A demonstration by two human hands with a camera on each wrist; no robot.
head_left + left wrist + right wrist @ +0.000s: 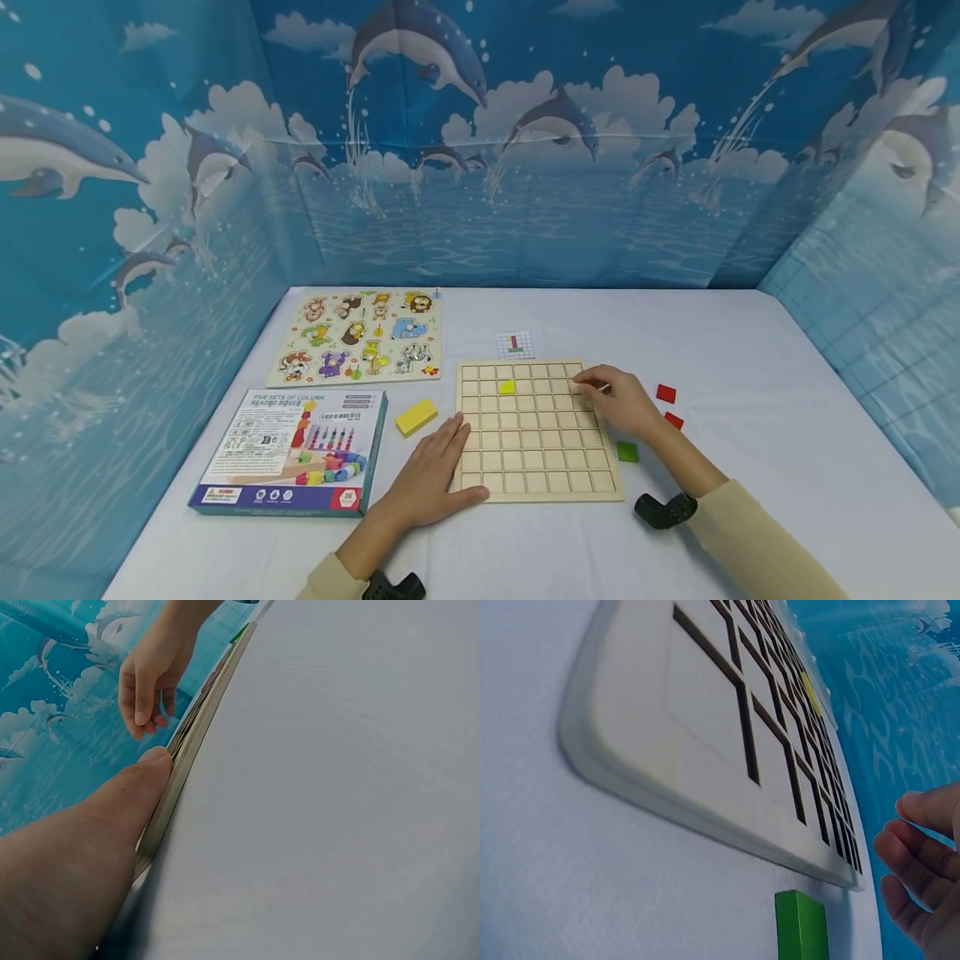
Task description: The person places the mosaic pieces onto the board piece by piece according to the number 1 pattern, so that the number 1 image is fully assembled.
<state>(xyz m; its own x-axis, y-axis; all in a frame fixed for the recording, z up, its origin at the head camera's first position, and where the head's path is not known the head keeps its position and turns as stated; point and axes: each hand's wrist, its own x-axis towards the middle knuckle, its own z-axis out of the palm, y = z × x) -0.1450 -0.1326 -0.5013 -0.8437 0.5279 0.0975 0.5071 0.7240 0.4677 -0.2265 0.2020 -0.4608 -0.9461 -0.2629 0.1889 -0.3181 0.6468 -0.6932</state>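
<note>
A pale wooden grid board (532,458) lies on the white table. My left hand (431,475) rests at its lower left, fingers straight along the left edge, thumb on the near edge. Over the board's upper right side is my right hand (618,400), its fingers loosely bent; nothing shows between thumb and fingers in the right wrist view. One yellow square tile (507,387) sits in a cell near the top. Right of the board lie two red tiles, an upper one (666,392) and a lower one (673,421), plus a green block (627,452).
Left of the board is a yellow block (416,417). A small printed grid card (515,344) with a coloured pattern lies behind the board. An animal puzzle board (356,337) and a beaded-boxes toy box (292,450) occupy the left side. Dolphin-printed cloth (495,217) walls the table.
</note>
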